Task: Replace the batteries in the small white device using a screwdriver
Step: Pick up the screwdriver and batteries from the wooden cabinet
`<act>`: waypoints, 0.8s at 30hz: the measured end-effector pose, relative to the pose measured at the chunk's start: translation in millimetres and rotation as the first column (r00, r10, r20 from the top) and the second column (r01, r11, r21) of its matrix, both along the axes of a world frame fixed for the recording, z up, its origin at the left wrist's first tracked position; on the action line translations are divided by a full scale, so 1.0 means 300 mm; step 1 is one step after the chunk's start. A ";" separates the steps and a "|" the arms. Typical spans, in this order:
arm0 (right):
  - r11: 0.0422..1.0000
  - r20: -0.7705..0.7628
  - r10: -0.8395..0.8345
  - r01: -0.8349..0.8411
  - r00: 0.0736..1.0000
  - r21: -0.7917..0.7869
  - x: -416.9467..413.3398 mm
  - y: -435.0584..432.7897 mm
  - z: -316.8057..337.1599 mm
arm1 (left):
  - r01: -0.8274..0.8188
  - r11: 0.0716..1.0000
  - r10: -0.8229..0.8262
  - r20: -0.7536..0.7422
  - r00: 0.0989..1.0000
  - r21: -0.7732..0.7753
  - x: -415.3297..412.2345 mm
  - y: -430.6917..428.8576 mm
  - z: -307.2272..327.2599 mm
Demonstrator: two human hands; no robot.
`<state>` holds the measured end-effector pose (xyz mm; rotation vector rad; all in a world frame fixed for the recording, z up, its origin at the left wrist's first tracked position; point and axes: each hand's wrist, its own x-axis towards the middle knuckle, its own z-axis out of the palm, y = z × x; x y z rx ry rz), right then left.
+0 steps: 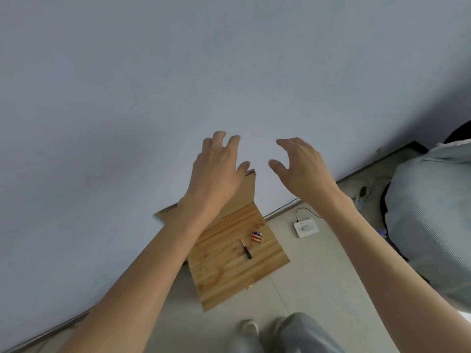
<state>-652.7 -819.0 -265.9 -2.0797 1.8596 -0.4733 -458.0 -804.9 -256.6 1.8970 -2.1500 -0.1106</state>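
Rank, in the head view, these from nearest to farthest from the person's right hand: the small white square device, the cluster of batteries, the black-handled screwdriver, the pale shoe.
1. Small white square device, on the floor below the right hand.
2. Cluster of batteries, on the wooden board, leftward.
3. Black-handled screwdriver, just beyond the batteries.
4. Pale shoe, near the bottom edge.

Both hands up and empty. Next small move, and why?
Probably lower the right hand to the white device on the floor: it and the left hand hold nothing, while the screwdriver and batteries already lie on the wooden board.
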 end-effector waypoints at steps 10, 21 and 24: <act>0.966 -0.014 0.104 -0.097 0.995 0.241 -0.021 -0.077 -0.529 | -0.176 0.977 0.176 0.009 0.984 0.116 -0.057 -0.015 -0.533; 0.892 0.045 0.177 -0.180 0.983 0.414 -0.055 -0.079 -1.201 | -0.332 0.866 0.328 0.077 0.942 0.373 -0.120 0.103 -1.235; 0.869 -0.018 0.230 -0.197 0.973 0.453 -0.071 -0.082 -1.360 | -0.317 0.850 0.286 0.136 0.949 0.422 -0.109 0.130 -1.426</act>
